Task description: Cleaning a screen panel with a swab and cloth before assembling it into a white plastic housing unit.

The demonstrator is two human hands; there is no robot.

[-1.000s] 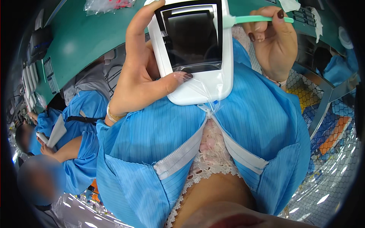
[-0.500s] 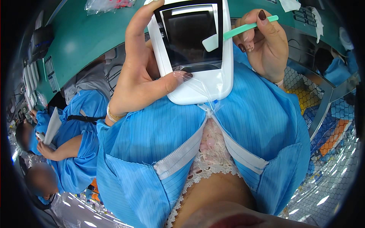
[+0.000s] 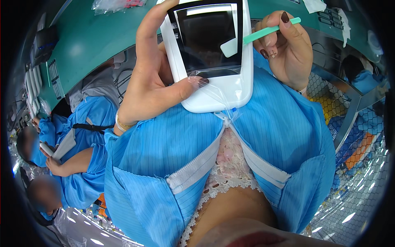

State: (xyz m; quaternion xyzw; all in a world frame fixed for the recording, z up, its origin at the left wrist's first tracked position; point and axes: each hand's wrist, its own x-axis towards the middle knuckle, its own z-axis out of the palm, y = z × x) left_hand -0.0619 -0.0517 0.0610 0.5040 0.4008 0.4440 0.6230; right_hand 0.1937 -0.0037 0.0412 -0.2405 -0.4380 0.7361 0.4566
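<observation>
My left hand [image 3: 154, 78] grips a white handheld device [image 3: 224, 92] with rounded corners and a dark, glossy screen [image 3: 205, 39]. Its thumb presses on the lower front of the casing, over a loose clear film [image 3: 214, 74]; the other fingers go behind the left edge. Between thumb and fingers, my right hand [image 3: 288, 49] pinches a green-handled swab [image 3: 271, 29] with a flat white head [image 3: 229, 47]. That head lies over the screen's lower right part; whether it touches the glass I cannot tell. The device's top runs out of view.
A green worktable [image 3: 98, 37] stretches behind the device, with a clear plastic bag [image 3: 117, 5] on it. To the left, co-workers in blue sit close; one holds a white piece [image 3: 65, 144]. A metal-framed mesh panel [image 3: 329, 94] stands at the right.
My hands, the device and the swab have barely shifted. At the left, a co-worker has lowered and tilted the white piece.
</observation>
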